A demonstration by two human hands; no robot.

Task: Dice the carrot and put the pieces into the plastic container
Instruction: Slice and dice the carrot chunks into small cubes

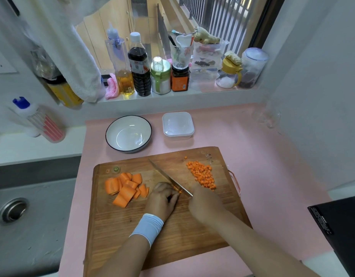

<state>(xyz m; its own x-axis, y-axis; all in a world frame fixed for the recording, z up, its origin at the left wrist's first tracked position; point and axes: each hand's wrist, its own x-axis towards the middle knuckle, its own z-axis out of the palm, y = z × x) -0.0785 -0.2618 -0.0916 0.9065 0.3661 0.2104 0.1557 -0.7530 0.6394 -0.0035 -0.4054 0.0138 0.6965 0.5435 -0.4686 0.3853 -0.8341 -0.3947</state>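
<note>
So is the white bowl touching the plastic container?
Apart. The head view shows bare pink counter between the white bowl and the plastic container.

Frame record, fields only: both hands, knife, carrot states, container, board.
left hand: fingers curled on the carrot piece at the blade
right hand: grips the knife, handle hidden
knife: blade angled across the cutting board
diced carrot: pile on the board's far right
carrot slabs: uncut, on the board's left
plastic container: beyond the board, no carrot visible inside
bowl: left of the container
</note>
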